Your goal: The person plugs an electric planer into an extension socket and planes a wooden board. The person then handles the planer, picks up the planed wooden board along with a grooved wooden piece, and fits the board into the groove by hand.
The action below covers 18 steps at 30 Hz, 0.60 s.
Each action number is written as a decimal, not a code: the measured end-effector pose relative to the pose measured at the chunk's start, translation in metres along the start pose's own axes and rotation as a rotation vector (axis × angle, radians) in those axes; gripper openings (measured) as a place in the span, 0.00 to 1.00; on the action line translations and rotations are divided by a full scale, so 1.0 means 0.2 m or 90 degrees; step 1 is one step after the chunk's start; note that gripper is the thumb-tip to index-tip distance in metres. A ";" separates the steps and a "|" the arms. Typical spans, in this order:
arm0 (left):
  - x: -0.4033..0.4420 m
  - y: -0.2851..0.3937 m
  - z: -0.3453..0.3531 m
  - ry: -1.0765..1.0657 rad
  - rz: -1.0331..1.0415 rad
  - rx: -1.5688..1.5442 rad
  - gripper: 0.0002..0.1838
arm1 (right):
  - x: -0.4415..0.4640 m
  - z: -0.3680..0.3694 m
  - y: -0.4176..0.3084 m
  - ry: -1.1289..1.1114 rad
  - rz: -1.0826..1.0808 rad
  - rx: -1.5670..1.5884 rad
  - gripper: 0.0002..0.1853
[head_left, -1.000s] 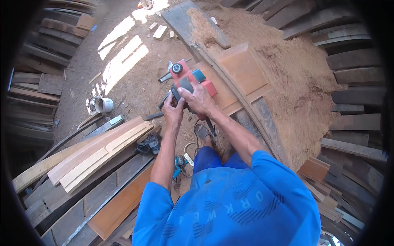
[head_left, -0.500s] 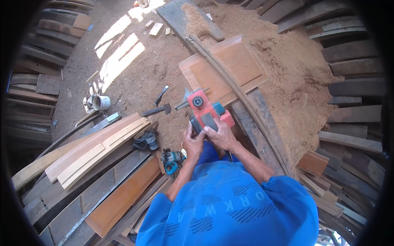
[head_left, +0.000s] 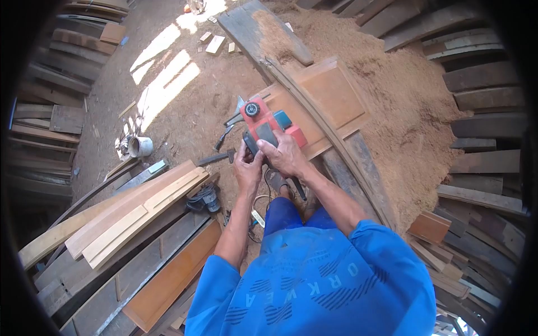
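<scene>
The left hand [head_left: 248,166] grips the red power planer [head_left: 262,120], also clasped by the right hand [head_left: 284,152] and seemingly off the wooden panel [head_left: 337,96], apparently mid-pause, work remaining impossible to tell, with shavings [head_left: 412,117] heaped beyond.

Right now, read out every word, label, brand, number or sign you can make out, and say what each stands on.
"ORKWEA": large letters across the blue shirt, upside down in this view.
Finer print on the same shirt: too small to read.
Any marks on the dial of the red planer: too small to read.
No other text is legible.
</scene>
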<state>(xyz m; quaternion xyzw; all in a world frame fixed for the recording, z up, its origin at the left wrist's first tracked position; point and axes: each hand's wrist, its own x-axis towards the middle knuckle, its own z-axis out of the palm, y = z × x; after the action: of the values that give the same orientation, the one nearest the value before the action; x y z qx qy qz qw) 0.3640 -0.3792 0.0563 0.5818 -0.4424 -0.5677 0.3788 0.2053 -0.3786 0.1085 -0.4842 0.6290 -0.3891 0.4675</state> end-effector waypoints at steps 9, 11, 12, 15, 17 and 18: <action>0.29 0.06 -0.20 -0.053 0.029 0.042 0.33 | 0.24 0.10 -0.10 -0.039 -0.020 -0.005 0.41; 0.09 0.06 -0.24 -0.028 0.035 0.050 0.33 | 0.09 0.12 -0.11 -0.067 -0.027 0.014 0.43; -0.02 0.06 -0.26 -0.025 0.024 0.050 0.32 | 0.01 0.13 -0.09 -0.077 -0.037 -0.001 0.43; -0.37 0.04 -0.35 0.005 -0.023 0.046 0.27 | -0.23 0.15 -0.12 -0.136 -0.033 -0.016 0.46; -0.58 0.00 -0.40 0.036 -0.058 0.041 0.24 | -0.38 0.16 -0.14 -0.174 -0.027 -0.012 0.47; -0.67 -0.02 -0.42 0.052 -0.075 0.038 0.23 | -0.45 0.17 -0.14 -0.188 -0.029 -0.008 0.47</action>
<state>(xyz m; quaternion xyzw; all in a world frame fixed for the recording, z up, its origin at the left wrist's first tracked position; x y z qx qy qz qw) 0.4529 -0.2566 0.1016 0.6405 -0.4084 -0.5512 0.3452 0.2528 -0.2986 0.1446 -0.5535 0.5446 -0.3203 0.5426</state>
